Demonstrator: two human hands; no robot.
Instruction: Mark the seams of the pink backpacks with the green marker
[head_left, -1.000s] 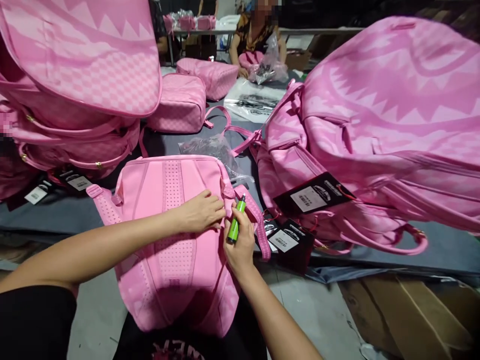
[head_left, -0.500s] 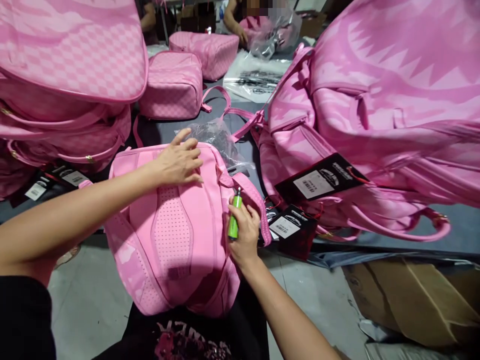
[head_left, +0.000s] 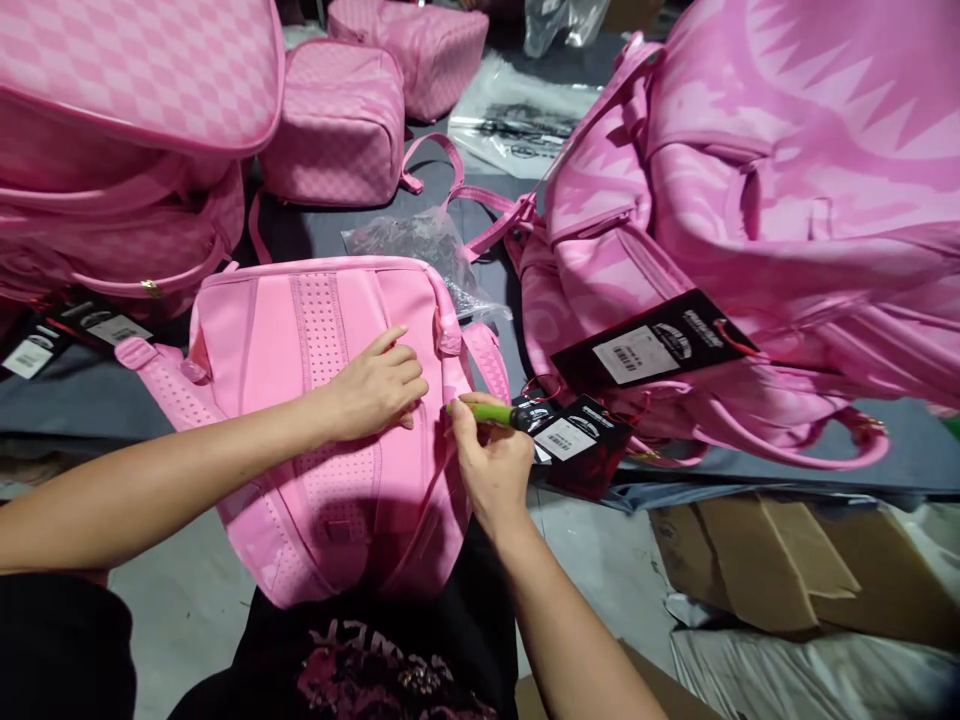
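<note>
A pink backpack (head_left: 409,300) rests with its padded back panel up, partly on the table edge and over my lap. My left hand (head_left: 382,385) lies on the panel, index finger stretched out and the other fingers loosely bent, holding nothing visible. At the panel's right side, my right hand (head_left: 499,460) is closed around a green pen-like tool (head_left: 491,412) with a dark end. This tool lies nearly level, its green end toward the seam by the side strap and its dark end pointing right. Its exact kind is unclear.
Large pink backpacks (head_left: 750,200) with black hang tags (head_left: 652,340) are piled at the right. Checkered pink bags (head_left: 135,80) stand at the left, smaller ones (head_left: 330,130) behind. Clear plastic (head_left: 427,250) lies on the dark table. Cardboard (head_left: 750,570) sits below, right.
My left hand has slid from the panel's top edge down to its middle. My right hand has turned the green tool from upright to nearly level. The view has tilted downward.
</note>
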